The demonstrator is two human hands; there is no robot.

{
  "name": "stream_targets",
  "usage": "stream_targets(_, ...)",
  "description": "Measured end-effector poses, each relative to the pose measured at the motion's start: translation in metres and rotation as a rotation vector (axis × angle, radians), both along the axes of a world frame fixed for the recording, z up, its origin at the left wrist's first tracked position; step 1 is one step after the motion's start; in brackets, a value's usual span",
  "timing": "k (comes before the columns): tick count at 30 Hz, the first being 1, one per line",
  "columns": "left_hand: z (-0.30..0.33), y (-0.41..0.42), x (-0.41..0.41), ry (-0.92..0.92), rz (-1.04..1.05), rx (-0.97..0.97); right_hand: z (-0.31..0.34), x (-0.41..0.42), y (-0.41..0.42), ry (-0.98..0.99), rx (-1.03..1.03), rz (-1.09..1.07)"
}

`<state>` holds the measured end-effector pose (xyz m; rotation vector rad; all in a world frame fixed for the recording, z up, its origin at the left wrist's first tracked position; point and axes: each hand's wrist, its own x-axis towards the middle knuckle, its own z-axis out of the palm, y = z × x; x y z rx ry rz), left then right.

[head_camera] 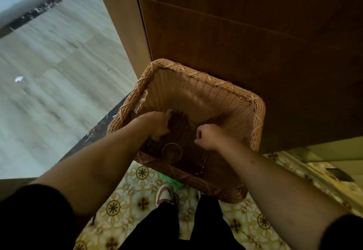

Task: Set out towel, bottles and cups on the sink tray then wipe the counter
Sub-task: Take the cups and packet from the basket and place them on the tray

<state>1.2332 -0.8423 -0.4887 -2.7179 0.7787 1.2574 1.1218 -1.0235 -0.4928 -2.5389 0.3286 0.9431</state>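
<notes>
Viewpoint: head camera, looking steeply down past both forearms into a basket; the picture is motion-blurred, mostly at the left.
Basket (198,92): woven wicker, roughly square with rounded corners, tan in colour. It stands beside a dark wooden panel (255,33), with its near side over the patterned floor (137,196).
Basket contents: the inside is dark and the items are hard to tell apart. A clear round cup (171,152) lies near the near wall, its rim facing up toward the camera. A thin beaded or chain-like strand (202,164) runs along the near right of the bottom. No towel or bottles can be made out with certainty.
Left hand (155,123): inside the basket at its left side, fingers curled closed around a pale, whitish item (169,112) that shows above and below the fist. What that item is cannot be told.
Right hand (209,136): inside the basket, right of the left hand and apart from it, fingers bent into a loose fist. Whether it grips anything cannot be told.
Cup position relative to hands: between and just below both hands, touched by neither.
Person: dark sleeves (33,218) pushed up above the elbows, dark trousers, one light shoe (164,193) on the patterned floor.
Left area: pale wood-look surface (49,73) with a small white scrap (19,79) lying on it.
</notes>
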Motion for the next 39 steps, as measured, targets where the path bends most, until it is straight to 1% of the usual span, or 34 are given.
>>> stream_targets(4, -0.039, 0.000, 0.011, 0.028, 0.174, 0.078, -0.044, 0.025, 0.011, 0.111, 0.055, 0.052)
stream_targets(7, -0.070, -0.006, 0.024, 0.046, 0.230, 0.112, -0.079, 0.040, 0.020, 0.141, 0.083, 0.054)
stream_targets(11, -0.104, -0.015, 0.041, 0.100, 0.235, 0.188, -0.127, 0.052, 0.031, 0.187, 0.117, 0.026)
stream_targets(12, -0.113, -0.018, 0.044, 0.081, 0.224, 0.194, -0.138, 0.054, 0.034, 0.197, 0.121, 0.019)
stream_targets(15, -0.138, -0.026, 0.049, -0.056, 0.084, 0.175, -0.166, 0.056, 0.041, 0.228, 0.116, 0.010)
stream_targets(17, -0.151, -0.030, 0.051, -0.100, 0.075, 0.180, -0.181, 0.056, 0.045, 0.255, 0.122, 0.020)
stream_targets(19, -0.166, -0.030, 0.054, -0.061, 0.172, 0.173, -0.196, 0.054, 0.048, 0.278, 0.131, 0.025)
stream_targets(22, -0.178, -0.027, 0.057, 0.071, 0.300, 0.152, -0.210, 0.051, 0.051, 0.299, 0.117, 0.051)
stream_targets(24, -0.182, -0.024, 0.056, 0.104, 0.329, 0.135, -0.214, 0.050, 0.052, 0.291, 0.114, 0.052)
stream_targets(26, -0.185, -0.020, 0.056, 0.099, 0.352, 0.114, -0.215, 0.050, 0.051, 0.277, 0.114, 0.034)
stream_targets(31, -0.177, -0.010, 0.053, 0.088, 0.334, 0.116, -0.201, 0.054, 0.043, 0.240, 0.084, 0.028)
stream_targets(35, -0.152, -0.012, 0.049, 0.058, 0.310, 0.069, -0.172, 0.060, 0.026, 0.210, 0.047, 0.034)
stream_targets(37, -0.134, -0.013, 0.046, 0.055, 0.362, 0.029, -0.151, 0.062, 0.016, 0.196, 0.025, 0.047)
stream_targets(39, -0.114, -0.014, 0.039, 0.013, 0.404, -0.026, -0.125, 0.065, 0.003, 0.164, 0.009, 0.071)
